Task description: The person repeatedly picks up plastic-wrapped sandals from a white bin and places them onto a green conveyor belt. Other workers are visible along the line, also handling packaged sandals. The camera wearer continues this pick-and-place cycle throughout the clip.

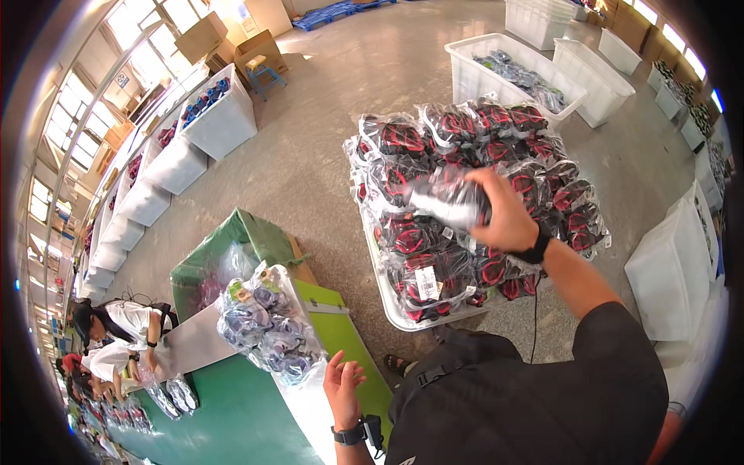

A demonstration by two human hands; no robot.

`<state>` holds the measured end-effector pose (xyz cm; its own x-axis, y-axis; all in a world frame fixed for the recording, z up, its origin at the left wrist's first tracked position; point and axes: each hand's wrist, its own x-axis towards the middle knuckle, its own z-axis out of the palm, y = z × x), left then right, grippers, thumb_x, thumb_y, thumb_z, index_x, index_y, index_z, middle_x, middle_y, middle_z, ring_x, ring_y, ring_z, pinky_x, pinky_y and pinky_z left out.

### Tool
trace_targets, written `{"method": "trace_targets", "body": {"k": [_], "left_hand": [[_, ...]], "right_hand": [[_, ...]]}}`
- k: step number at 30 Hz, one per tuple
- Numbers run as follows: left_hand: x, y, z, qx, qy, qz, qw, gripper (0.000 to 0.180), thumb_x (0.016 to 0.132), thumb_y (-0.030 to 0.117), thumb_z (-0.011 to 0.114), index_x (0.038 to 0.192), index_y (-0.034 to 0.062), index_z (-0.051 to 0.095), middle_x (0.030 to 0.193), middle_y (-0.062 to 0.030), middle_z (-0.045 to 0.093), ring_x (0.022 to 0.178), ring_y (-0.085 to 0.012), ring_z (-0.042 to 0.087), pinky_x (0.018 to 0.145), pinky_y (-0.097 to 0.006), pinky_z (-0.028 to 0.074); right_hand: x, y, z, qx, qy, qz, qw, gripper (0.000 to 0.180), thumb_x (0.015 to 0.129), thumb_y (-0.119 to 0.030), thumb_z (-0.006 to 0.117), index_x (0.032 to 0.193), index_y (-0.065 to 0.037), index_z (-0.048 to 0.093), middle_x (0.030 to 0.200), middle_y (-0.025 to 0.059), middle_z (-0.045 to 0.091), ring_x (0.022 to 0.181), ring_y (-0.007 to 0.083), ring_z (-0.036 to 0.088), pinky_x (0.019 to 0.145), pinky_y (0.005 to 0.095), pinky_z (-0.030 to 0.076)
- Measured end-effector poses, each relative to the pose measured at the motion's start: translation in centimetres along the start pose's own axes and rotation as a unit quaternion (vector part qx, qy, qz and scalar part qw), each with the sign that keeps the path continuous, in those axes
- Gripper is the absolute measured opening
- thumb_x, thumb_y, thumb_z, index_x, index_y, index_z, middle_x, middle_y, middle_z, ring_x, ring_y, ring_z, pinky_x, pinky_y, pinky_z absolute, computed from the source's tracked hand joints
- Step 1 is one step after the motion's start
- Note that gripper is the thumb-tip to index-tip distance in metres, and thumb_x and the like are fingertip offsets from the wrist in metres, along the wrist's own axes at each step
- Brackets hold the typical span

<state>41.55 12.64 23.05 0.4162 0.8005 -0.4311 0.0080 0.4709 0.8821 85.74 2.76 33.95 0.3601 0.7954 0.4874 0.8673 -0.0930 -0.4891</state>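
Observation:
My right hand (505, 213) is closed on a bagged pair of shoes (448, 200), dark with a pale sole, blurred by motion. It is above a large white tub (385, 291) heaped with black-and-red shoes (403, 139) in clear plastic bags. One bag in the heap bears a white label (427, 284). My left hand (343, 385) hangs by the table edge, fingers loosely bent and apart, with nothing visible in it. Near it, bagged grey-purple shoes (271, 322) lie piled at the table's corner.
A green conveyor-like table (232, 415) runs along the lower left, where co-workers (128, 325) handle bagged shoes. Behind its end stands a green cloth-lined container (203, 260). White tubs (221, 120) line the left; another filled tub (511, 66) stands beyond the heap. A blue stool (265, 74) is farther back.

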Motion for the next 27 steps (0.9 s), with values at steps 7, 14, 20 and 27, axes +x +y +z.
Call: {"method": "trace_targets", "body": {"k": [7,14,20,27], "left_hand": [[-2.0,-2.6,-3.8,0.046,0.065,0.016,0.997,0.041,0.101,0.013,0.064,0.137,-0.0017,0.051,0.103,-0.0065,0.066,0.089,-0.0134,0.065,0.071,-0.027,0.056],[-5.8,-6.7,-10.4,0.064,0.187,-0.044,0.979,0.044,0.099,0.017,0.063,0.137,-0.0004,0.052,0.104,-0.0105,0.064,0.090,-0.0173,0.065,0.071,-0.029,0.055],[-5.7,-13.4,-16.6,0.059,0.189,-0.140,0.970,0.047,0.098,0.022,0.065,0.138,0.0006,0.051,0.105,-0.0119,0.065,0.089,-0.0186,0.066,0.071,-0.030,0.056],[-3.7,-20.1,-23.2,0.099,0.191,-0.178,0.960,0.049,0.094,0.027,0.073,0.132,-0.0009,0.059,0.098,-0.0126,0.071,0.079,-0.0159,0.067,0.061,-0.029,0.055]], "right_hand": [[2.1,10.1,6.0,-0.123,0.003,0.044,0.991,0.085,0.069,-0.023,0.086,0.143,-0.009,0.046,0.134,0.0151,0.054,0.131,0.0370,0.048,0.112,0.0475,0.035],[-4.8,6.2,10.7,0.009,-0.046,0.039,0.998,0.057,0.083,-0.017,0.075,0.134,-0.002,0.056,0.124,0.0180,0.060,0.118,0.0370,0.057,0.103,0.0452,0.045],[-9.0,-3.6,13.6,0.118,-0.151,0.028,0.981,0.047,0.085,-0.014,0.073,0.129,-0.003,0.059,0.115,0.0177,0.062,0.107,0.0390,0.061,0.092,0.0435,0.051],[-13.0,-11.1,17.9,0.196,-0.287,0.052,0.936,0.042,0.080,-0.008,0.072,0.121,0.000,0.064,0.106,0.0179,0.062,0.092,0.0320,0.065,0.082,0.0387,0.053]]}}
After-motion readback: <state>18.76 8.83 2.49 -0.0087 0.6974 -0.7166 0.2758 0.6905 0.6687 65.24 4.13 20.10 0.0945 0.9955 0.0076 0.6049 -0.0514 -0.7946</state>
